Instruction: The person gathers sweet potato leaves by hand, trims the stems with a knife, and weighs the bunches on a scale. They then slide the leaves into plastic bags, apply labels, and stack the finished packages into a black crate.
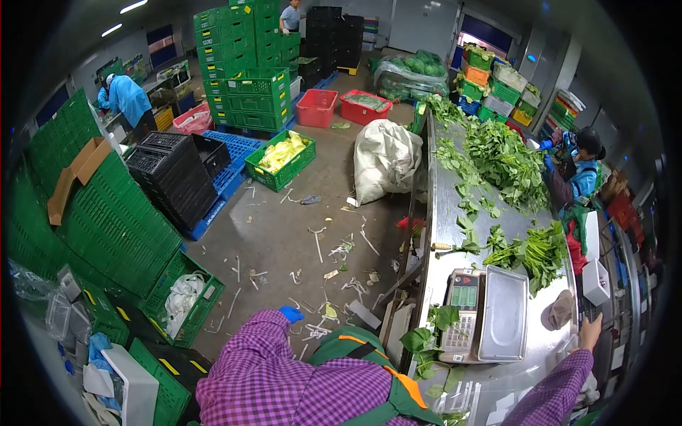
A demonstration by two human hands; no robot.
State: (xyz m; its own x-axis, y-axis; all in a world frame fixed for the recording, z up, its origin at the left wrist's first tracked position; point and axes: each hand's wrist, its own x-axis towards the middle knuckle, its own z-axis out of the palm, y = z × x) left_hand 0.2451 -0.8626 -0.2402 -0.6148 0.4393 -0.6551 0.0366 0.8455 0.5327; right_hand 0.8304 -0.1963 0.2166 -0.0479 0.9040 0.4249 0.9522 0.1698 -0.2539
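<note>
My left hand (291, 314), in a blue glove, shows only in part beyond my checked sleeve, above the littered floor; its fingers are not clear. My right hand (590, 332) is bare at the right side of the metal table (444, 213), fingers apart, close to a black item (588, 309) and below a white foam box (595, 282). A scale with a metal tray (503, 316) stands on the table, left of that hand. Leafy greens (543, 252) lie beyond the scale, with a larger heap (504, 160) farther up. A brown item (560, 310) rests between scale and right hand.
Green crates (245, 99) and black crates (170, 170) are stacked on the left. A crate of yellowish leaves (284, 153), red tubs (316, 106) and a white sack (383, 156) stand on the floor. A co-worker (584, 160) is across the table. Scraps litter the floor.
</note>
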